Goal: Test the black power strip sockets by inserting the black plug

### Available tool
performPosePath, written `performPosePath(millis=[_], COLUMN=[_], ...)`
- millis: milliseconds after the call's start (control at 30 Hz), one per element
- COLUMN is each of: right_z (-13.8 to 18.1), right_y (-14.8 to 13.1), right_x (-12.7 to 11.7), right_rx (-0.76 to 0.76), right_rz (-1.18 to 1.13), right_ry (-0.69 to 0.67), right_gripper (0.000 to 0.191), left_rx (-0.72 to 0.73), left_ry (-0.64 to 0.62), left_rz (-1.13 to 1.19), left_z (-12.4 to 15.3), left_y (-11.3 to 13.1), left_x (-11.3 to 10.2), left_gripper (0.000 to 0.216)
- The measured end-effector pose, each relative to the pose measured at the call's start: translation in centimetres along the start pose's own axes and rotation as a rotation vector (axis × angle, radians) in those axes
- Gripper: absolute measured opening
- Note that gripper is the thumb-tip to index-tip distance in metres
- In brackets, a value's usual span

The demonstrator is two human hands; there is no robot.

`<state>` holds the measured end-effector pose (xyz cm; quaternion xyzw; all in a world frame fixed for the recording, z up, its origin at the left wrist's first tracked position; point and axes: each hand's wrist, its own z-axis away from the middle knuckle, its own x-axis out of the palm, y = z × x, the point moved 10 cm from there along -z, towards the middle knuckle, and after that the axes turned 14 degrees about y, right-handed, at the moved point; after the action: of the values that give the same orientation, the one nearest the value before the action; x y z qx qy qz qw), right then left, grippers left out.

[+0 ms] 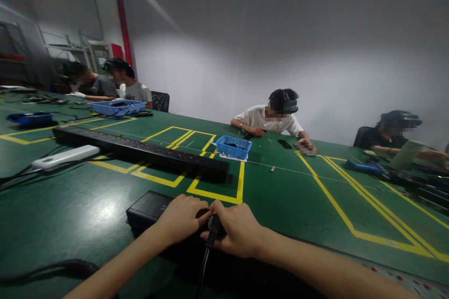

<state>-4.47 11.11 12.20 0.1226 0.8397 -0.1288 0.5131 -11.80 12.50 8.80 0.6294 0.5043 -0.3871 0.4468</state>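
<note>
My left hand (182, 218) rests with curled fingers on top of a black box-like device (149, 206) near the table's front edge. Beside it, my right hand (235, 229) is closed on a black plug (213, 225) whose cable (203, 266) runs down toward me. The two hands touch at the fingertips over the device's right end. What lies under the hands is hidden.
A long black power strip (140, 152) and a white power strip (65, 157) lie across the green table (287, 205) marked with yellow tape. Blue trays (233, 146) (117, 107) stand farther back. Several other people sit working along the far side.
</note>
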Motion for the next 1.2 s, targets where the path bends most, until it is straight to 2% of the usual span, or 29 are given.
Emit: performPosePath(millis=[567,1200], right_z=[0.02,-0.03], right_y=[0.13,0.08], right_x=[0.2,0.26], right_rx=[0.024,0.02], right_rz=[0.017,0.011], right_ry=[-0.025,-0.027], right_gripper=[0.038,0.038], left_rx=[-0.017,0.01], left_ry=[-0.024,0.026], left_rz=[-0.001,-0.021], left_z=[-0.01,0.08], left_y=[-0.08,0.12], left_x=[0.03,-0.34], left_gripper=[0.043,0.045])
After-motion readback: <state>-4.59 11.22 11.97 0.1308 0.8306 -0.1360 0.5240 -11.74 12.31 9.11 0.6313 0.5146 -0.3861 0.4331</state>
